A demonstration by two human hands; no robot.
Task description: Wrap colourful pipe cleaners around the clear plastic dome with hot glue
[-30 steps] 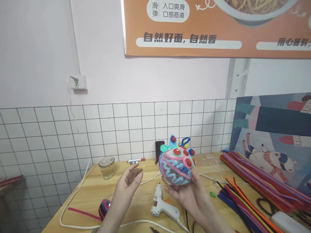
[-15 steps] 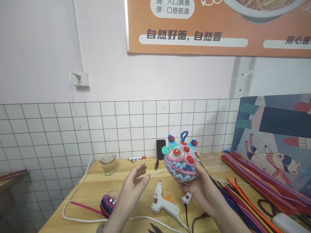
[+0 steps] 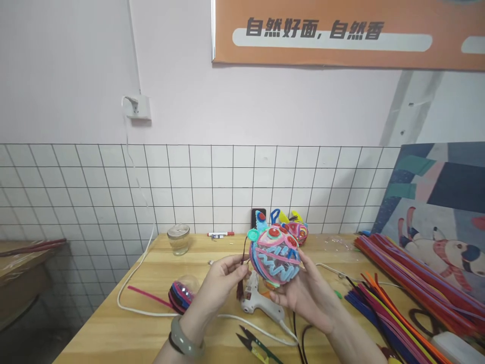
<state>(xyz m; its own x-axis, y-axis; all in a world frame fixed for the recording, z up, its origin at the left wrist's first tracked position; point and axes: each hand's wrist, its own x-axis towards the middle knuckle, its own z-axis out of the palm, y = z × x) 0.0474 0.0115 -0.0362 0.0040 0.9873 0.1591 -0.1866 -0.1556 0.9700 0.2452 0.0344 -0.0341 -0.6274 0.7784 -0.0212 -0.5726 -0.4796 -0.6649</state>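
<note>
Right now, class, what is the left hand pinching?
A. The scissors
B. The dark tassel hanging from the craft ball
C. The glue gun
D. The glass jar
B: the left hand pinches the dark tassel beside the craft ball, which the right hand holds; the glue gun, jar and scissors lie untouched on the table.

The ball (image 3: 275, 255) is wrapped in pink and light-blue stripes with a blue zigzag and red round spots. The glue gun (image 3: 259, 303) is white. The table (image 3: 113, 333) is pale wood. The bracelet (image 3: 184, 344) is grey-green.
</note>
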